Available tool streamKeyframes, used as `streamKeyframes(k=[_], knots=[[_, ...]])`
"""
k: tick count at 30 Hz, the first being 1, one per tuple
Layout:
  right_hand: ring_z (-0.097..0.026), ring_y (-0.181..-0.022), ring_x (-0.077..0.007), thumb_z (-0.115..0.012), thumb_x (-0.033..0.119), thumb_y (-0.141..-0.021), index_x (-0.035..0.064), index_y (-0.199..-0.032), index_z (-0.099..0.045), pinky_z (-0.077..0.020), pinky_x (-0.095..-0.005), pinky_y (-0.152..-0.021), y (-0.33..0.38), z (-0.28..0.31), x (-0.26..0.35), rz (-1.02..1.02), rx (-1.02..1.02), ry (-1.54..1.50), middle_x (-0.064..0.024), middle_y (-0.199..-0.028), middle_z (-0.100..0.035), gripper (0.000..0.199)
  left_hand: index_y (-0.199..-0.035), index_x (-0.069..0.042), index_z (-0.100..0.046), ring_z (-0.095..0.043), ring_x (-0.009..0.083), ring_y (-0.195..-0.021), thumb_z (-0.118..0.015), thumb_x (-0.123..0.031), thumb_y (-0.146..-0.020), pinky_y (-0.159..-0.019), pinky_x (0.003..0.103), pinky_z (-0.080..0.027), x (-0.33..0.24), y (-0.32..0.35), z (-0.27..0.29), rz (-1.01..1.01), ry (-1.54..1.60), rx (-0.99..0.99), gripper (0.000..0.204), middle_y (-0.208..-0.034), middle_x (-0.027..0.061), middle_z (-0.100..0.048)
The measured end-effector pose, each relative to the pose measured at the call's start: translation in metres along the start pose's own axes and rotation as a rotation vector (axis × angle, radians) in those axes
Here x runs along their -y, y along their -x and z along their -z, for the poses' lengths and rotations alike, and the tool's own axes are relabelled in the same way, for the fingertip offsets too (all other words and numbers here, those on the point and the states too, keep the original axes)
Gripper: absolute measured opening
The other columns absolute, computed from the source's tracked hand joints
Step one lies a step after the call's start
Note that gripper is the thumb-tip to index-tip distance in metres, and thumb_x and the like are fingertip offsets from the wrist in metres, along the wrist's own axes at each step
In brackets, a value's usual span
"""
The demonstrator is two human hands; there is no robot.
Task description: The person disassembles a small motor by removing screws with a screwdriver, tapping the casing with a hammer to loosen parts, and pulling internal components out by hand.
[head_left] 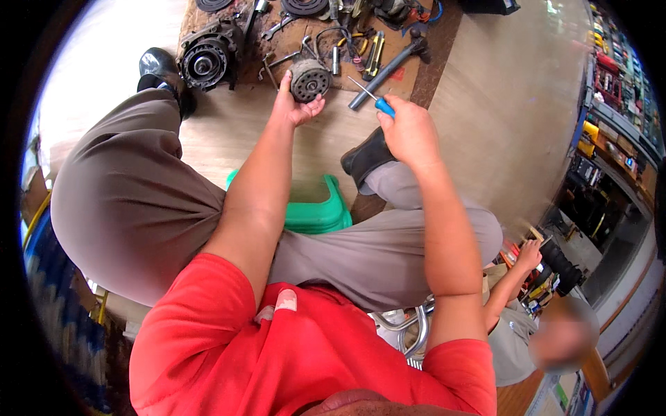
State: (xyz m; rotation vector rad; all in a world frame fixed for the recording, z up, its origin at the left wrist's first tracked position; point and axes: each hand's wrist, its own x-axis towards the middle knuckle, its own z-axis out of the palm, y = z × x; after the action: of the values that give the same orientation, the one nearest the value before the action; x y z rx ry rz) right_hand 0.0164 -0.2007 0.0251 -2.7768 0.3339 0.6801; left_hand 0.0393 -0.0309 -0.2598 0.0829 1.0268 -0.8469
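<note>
From where I stand, a greasy housing point(206, 64) sits at the left on the cardboard point(402, 87). Beside it, the left hand point(297, 109) cups a round part point(309, 82) at the cardboard's near edge, holed face showing. Next lies a hammer point(378, 83). The right hand point(411, 132) is closed around a blue screwdriver point(383, 106), tip toward the part, apart from it. Far right, another person point(510, 350) sits.

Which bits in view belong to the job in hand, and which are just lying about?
Job in hand:
- drilled round metal part, in left hand
- blue-handled screwdriver, in right hand
- grimy metal housing, probably

Lying about, apparently unused right now:
- grey-handled hammer
- wrench
- cylindrical socket
</note>
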Motion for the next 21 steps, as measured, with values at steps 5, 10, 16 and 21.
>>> streamKeyframes(k=[5,10,16,21], knots=[[-0.066,-0.092,-0.0395,-0.065,0.021,-0.088,0.0081,-0.110,-0.066,-0.0523,-0.0506,-0.080,-0.001,-0.008,-0.007,0.026,-0.021,0.003,-0.0205,-0.096,-0.069,0.026,-0.140,-0.011,-0.047,-0.055,0.0424,-0.103,-0.042,-0.081,-0.085,-0.094,0.062,-0.047,-0.005,0.004,-0.019,-0.006,-0.035,-0.101,0.090,-0.129,0.0208,-0.053],[-0.066,-0.091,-0.0399,-0.065,0.021,-0.088,0.0079,-0.109,-0.065,-0.0524,-0.0511,-0.079,0.000,-0.008,0.000,0.046,0.023,0.012,-0.0209,-0.096,-0.068,0.025,-0.146,-0.009,-0.039,-0.052,0.0489,-0.115,-0.040,-0.083,-0.084,-0.095,0.067,-0.045,-0.008,0.005,-0.022,0.013,-0.028,-0.118,0.097,-0.136,0.0273,-0.046],[-0.066,-0.090,-0.0401,-0.066,0.021,-0.087,0.0070,-0.107,-0.065,-0.0527,-0.0507,-0.078,-0.002,-0.011,0.003,0.081,0.035,-0.001,-0.0216,-0.092,-0.068,0.024,-0.150,-0.006,-0.031,-0.046,0.0529,-0.125,-0.040,-0.085,-0.082,-0.098,0.068,-0.042,-0.010,0.011,-0.026,0.052,-0.011,-0.110,0.105,-0.143,0.0322,-0.037],[-0.066,-0.090,-0.0402,-0.066,0.021,-0.087,0.0067,-0.107,-0.065,-0.0528,-0.0504,-0.078,-0.003,-0.014,0.002,0.092,0.045,0.009,-0.0215,-0.092,-0.068,0.025,-0.150,-0.003,-0.029,-0.044,0.0536,-0.126,-0.040,-0.085,-0.082,-0.100,0.069,-0.040,-0.009,0.012,-0.027,0.029,-0.033,-0.079,0.108,-0.144,0.0344,-0.036]])
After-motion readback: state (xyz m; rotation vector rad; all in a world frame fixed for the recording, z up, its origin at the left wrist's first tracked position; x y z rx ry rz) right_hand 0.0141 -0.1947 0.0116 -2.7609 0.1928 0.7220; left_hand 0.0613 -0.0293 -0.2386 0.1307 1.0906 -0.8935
